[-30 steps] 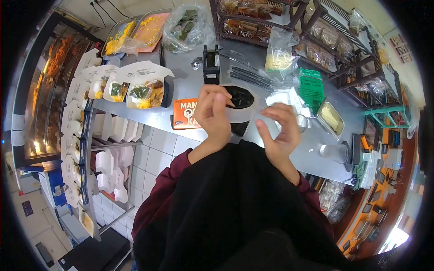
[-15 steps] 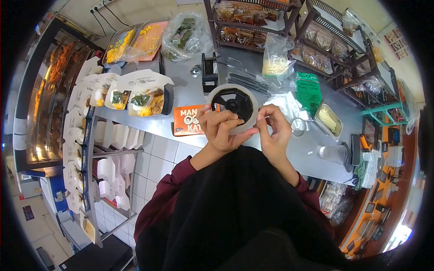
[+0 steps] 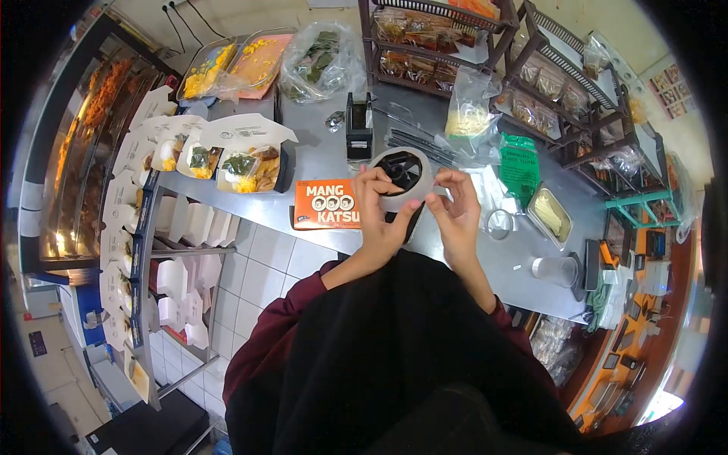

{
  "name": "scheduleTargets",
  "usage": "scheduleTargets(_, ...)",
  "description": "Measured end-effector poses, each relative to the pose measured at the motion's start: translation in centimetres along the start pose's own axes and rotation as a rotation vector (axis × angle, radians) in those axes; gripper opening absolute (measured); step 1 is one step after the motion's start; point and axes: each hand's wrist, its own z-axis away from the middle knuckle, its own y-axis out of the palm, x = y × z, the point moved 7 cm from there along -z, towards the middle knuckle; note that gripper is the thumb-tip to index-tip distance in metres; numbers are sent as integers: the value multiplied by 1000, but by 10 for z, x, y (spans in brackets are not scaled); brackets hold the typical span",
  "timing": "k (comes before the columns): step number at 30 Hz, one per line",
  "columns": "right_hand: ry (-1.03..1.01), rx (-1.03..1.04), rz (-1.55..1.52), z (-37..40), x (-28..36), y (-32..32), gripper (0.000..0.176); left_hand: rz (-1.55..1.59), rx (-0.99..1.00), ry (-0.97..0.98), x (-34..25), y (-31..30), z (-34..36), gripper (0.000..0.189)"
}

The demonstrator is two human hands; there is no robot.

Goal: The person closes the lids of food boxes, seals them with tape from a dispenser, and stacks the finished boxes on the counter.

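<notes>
My left hand (image 3: 381, 218) grips a wide roll of clear tape (image 3: 422, 182) with a black core, its fingers reaching into the core. The roll is tilted, its core facing up and away. At the roll's right edge, my right hand (image 3: 456, 210) has thumb and fingertips pinched on the tape; a loose end is too small to make out. Left of the hands lies an orange printed box (image 3: 326, 206). Beyond them stands a black tape dispenser (image 3: 359, 130).
Open meal boxes (image 3: 250, 167) line the left side of the metal table (image 3: 318, 144). Behind are food trays (image 3: 262, 61) and a bag of leaves (image 3: 322, 57). A green packet (image 3: 519, 167), a metal tray (image 3: 549, 216) and a clear cup (image 3: 553, 269) stand right, below brown racks (image 3: 440, 42).
My left hand has tipped the tape roll, so its core shows narrower. Both hands are still at the roll, the right at its edge. The view has shifted slightly.
</notes>
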Motion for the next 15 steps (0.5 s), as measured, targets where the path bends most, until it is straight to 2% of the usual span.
scheduleTargets(1, 34, -32, -97, 2, -12, 0, 18, -23, 25, 25, -3, 1, 2, 30)
scheduleTargets(4, -51, -157, -110, -1, -13, 4, 13, -91, 57, 59, 0, 0, 6, 28)
scheduleTargets(10, 25, -100, -125, -15, -27, 33, 5, -209, 96, 103, 13, -22, -3, 30)
scheduleTargets(13, -146, -107, 40, -32, -35, 45, 6, -262, 176, 122, 14, -34, -21, 34)
scheduleTargets(15, -276, -57, 259, -41, -32, 56, 5, -304, 267, 165, 17, -42, -43, 38)
